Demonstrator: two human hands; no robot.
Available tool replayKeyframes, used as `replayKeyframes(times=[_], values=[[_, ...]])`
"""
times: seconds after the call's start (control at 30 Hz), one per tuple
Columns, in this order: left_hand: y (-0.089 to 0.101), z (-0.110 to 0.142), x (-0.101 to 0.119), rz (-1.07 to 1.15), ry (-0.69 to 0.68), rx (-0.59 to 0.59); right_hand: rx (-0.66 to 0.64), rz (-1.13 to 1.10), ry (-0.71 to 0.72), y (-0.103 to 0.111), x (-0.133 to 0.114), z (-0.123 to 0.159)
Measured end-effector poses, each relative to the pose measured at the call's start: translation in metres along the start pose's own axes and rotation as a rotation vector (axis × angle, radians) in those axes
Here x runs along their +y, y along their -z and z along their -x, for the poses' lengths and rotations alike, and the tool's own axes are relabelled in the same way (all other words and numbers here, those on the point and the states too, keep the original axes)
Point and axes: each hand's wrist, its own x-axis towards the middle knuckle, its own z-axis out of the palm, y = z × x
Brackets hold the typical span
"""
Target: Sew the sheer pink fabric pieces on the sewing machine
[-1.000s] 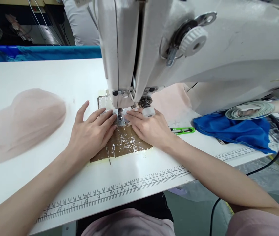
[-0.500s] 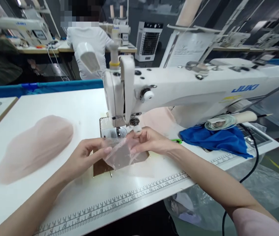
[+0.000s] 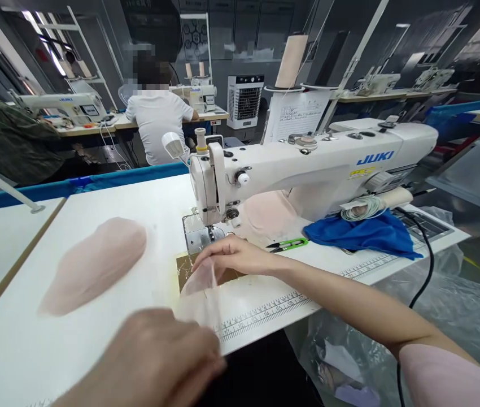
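Note:
A thin, sheer pink fabric (image 3: pixel 201 297) stretches between my hands in front of the white sewing machine (image 3: pixel 308 167). My right hand (image 3: pixel 231 254) is closed on its upper end, just in front of the presser foot (image 3: pixel 210 233). Blurred by motion, my left hand (image 3: pixel 168 350) is curled near the table's front edge, with the lower end of the fabric running into it; its fingertips are partly hidden. Another sheer pink piece (image 3: pixel 100 265) lies flat on the left, and more pink fabric (image 3: pixel 267 212) rests under the machine arm.
Green-handled thread snips (image 3: pixel 294 243) lie right of my right hand, beside a blue cloth (image 3: pixel 367 233) and a cream thread cone (image 3: pixel 395 198). A printed ruler (image 3: pixel 265 311) runs along the front edge. A person in white (image 3: pixel 157 121) sits at another machine beyond.
My left hand has moved down toward me, drawing out the fabric. My right hand stays by the needle area, now turned palm down. The view has tilted up, and the snips show more fully.

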Motion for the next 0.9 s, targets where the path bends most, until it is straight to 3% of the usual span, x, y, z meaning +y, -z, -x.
replayKeyframes(times=[0.03, 0.1, 0.13, 0.23, 0.3, 0.4, 0.5, 0.6, 0.67, 0.77, 0.9], values=[[-0.004, 0.01, 0.006, 0.103, -0.036, -0.142, -0.012, -0.084, 0.018, -0.004, 0.001, -0.002], [-0.007, 0.027, 0.004, 0.212, 0.054, -0.215, -0.078, -0.248, 0.023, -0.01, 0.004, -0.005], [-0.006, 0.033, -0.003, 0.232, 0.151, -0.153, -0.12, -0.316, 0.006, -0.013, 0.004, -0.007], [0.005, 0.035, -0.043, 0.283, 0.476, 0.215, -0.172, -0.41, -0.046, -0.021, 0.003, -0.011], [0.012, 0.025, -0.071, 0.338, 0.526, 0.303, -0.182, -0.422, -0.071, -0.027, 0.0, -0.014], [0.017, 0.009, -0.096, 0.5, 0.471, 0.059, -0.232, -0.452, -0.075, -0.034, -0.007, -0.02], [0.017, 0.008, -0.103, 0.687, 0.457, -0.176, -0.226, -0.409, -0.066, -0.038, -0.01, -0.026], [0.016, 0.029, -0.107, 0.879, 0.551, -0.226, -0.193, -0.351, -0.06, -0.04, -0.007, -0.029], [0.016, 0.05, -0.11, 0.951, 0.611, -0.132, -0.163, -0.326, -0.04, -0.043, -0.004, -0.033], [0.023, 0.079, -0.116, 0.96, 0.639, 0.097, -0.127, -0.27, -0.014, -0.051, -0.003, -0.044], [0.051, 0.089, -0.131, 0.777, 0.717, 0.422, -0.098, -0.142, 0.046, -0.065, -0.012, -0.082]])
